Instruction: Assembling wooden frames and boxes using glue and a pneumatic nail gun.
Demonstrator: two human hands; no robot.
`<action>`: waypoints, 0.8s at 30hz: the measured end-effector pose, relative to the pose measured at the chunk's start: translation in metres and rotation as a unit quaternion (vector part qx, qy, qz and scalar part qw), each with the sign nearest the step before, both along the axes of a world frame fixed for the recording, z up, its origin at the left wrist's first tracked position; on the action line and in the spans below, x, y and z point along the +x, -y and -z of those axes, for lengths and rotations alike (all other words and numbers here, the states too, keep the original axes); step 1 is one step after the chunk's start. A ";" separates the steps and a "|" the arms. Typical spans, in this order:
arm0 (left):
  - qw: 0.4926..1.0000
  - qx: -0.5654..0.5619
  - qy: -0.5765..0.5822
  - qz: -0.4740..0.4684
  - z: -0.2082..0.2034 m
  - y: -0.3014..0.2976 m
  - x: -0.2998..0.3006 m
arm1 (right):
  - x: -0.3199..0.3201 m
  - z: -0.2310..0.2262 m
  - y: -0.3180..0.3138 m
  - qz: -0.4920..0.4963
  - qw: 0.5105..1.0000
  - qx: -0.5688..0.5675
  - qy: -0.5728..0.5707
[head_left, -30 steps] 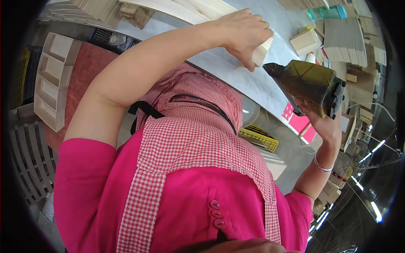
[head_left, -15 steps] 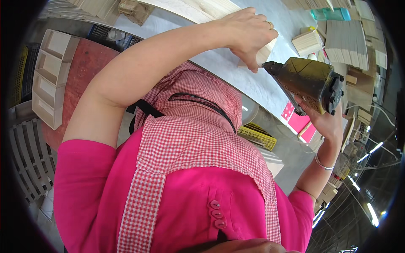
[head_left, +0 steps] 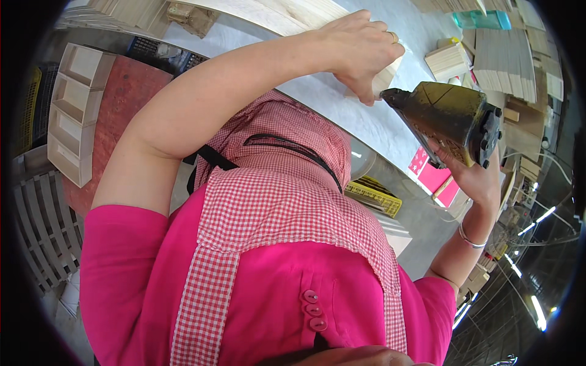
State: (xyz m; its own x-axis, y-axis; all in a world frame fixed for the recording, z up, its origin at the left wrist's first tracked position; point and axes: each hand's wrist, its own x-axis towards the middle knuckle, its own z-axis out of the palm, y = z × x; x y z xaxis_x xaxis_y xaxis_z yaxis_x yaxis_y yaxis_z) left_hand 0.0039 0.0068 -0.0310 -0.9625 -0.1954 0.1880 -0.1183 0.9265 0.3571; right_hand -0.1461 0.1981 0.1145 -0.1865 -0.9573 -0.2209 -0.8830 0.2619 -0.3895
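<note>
My left hand [head_left: 365, 53] grips a pale wooden piece [head_left: 387, 75] on the worktable, fingers curled over its top and thumb down along its near side. The hand hides most of that piece. My right hand [head_left: 475, 178] is wrapped round a worn yellow-and-black nail gun [head_left: 448, 117], whose handle is largely hidden behind its body. The gun's dark nose points left, right beside my left thumb at the wood's end; whether it touches the wood I cannot tell. A long pale board [head_left: 278, 13] lies beyond my left forearm.
Stacked thin wooden panels [head_left: 502, 60], a small bundle of wood blocks [head_left: 448, 61] and a teal bottle [head_left: 482, 20] stand at the far right. A compartmented wooden tray [head_left: 74, 116] lies on a red surface [head_left: 125, 97] at left. A yellow crate [head_left: 373, 196] sits below the table edge.
The rear of the nail gun has shifted very slightly right, along with my right hand. My left hand keeps its hold on the wooden piece.
</note>
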 end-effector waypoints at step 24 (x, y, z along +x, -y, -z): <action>0.999 -0.002 -0.037 -0.004 0.005 0.000 0.002 | -0.030 0.002 -0.005 -0.031 0.999 0.032 -0.024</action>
State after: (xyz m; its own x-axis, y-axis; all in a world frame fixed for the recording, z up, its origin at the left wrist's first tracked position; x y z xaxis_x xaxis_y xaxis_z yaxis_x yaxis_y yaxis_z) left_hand 0.0062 0.0063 -0.0364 -0.9440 -0.2029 0.2601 -0.0998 0.9271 0.3612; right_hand -0.1762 0.2028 0.1123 -0.1387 -0.9519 -0.2732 -0.9159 0.2282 -0.3302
